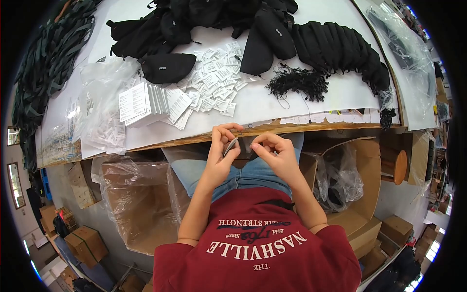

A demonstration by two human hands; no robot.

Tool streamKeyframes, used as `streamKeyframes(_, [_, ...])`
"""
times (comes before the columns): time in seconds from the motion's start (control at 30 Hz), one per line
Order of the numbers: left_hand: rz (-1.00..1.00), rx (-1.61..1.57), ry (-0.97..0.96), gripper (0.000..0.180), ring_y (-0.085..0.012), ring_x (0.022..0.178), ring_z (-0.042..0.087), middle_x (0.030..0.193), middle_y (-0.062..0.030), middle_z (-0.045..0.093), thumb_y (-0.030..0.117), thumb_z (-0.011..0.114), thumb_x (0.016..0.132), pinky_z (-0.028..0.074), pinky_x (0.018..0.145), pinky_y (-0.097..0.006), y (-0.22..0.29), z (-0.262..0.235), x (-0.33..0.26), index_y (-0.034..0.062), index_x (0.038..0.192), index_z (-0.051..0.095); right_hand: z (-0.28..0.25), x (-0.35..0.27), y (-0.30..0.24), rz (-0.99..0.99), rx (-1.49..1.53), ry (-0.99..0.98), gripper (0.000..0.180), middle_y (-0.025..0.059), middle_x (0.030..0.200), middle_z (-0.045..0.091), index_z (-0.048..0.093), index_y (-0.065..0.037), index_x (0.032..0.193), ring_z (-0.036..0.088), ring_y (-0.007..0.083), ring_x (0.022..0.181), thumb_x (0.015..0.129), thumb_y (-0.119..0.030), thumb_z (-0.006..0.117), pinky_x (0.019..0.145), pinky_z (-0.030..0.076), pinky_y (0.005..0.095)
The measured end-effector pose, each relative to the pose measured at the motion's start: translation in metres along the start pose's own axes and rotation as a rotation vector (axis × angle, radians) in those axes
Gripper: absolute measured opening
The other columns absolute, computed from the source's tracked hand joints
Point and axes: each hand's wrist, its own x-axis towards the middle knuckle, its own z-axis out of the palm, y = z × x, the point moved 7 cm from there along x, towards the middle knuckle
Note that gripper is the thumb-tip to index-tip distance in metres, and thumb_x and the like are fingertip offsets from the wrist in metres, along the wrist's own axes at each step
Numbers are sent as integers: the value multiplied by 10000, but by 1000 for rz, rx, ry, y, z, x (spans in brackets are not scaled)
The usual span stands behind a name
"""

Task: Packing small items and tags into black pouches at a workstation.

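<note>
Just off the near edge of the white-topped table (258, 109), both my hands are raised above my lap. My left hand (221, 155) is closed on a small grey-white tag (231, 146), seen nearly edge-on between thumb and fingers. To its right, my right hand (278, 155) makes a pinch with thumb and forefinger; a thin dark thing shows at the fingertips, too small to name. Straight ahead on the table lie a loose pile of small white labels (216, 80), a stack of printed white cards (141, 104) and a tangle of black cords (301, 82).
Black pouches (168, 68) are heaped at the back, with a row of black pouches (335, 48) at right. Clear plastic bags (104, 92) and dark straps (53, 63) lie at left. Open cardboard boxes (138, 194) lined with plastic flank my legs.
</note>
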Motion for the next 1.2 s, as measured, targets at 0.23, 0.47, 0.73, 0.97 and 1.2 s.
streamKeyframes(0.23, [142, 233, 115, 149, -130, 865, 538, 1013, -83, 537, -4, 661, 807, 437, 742, -230, 6, 1, -2, -16, 953, 635, 2, -3, -20, -229, -265, 113, 80, 10, 498, 342, 613, -37, 822, 305, 84, 445, 822, -99, 664, 433, 270, 264])
streamKeyframes(0.47, [206, 535, 182, 140, -167, 744, 570, 792, -73, 564, -16, 694, 762, 447, 667, -251, 15, 3, -2, -2, 898, 665, 2, -4, -25, -357, -380, 224, 82, 28, 500, 396, 605, -50, 806, 369, 141, 420, 814, -99, 670, 431, 318, 293])
streamKeyframes(0.73, [367, 655, 174, 152, -148, 759, 603, 800, -69, 614, -68, 731, 701, 468, 684, -244, 28, 11, -6, -8, 819, 654, -1, -8, -23, -369, -408, 230, 79, 44, 534, 437, 619, -47, 827, 407, 149, 440, 805, -86, 684, 437, 336, 289])
streamKeyframes(0.97, [361, 480, 115, 140, -161, 709, 584, 775, -70, 611, -20, 740, 704, 455, 640, -254, 29, 7, -5, 14, 831, 690, -8, -9, -13, -234, -89, 226, 75, -35, 547, 366, 655, -54, 897, 306, 47, 505, 831, -58, 689, 452, 256, 218])
streamKeyframes(1.2, [-234, -67, -76, 146, -32, 647, 481, 805, 8, 593, 128, 601, 919, 369, 582, -171, -10, -6, -3, 34, 1030, 616, -6, -10, -18, -390, -204, 73, 77, 38, 595, 574, 663, -36, 860, 481, 89, 480, 799, -59, 703, 459, 372, 243])
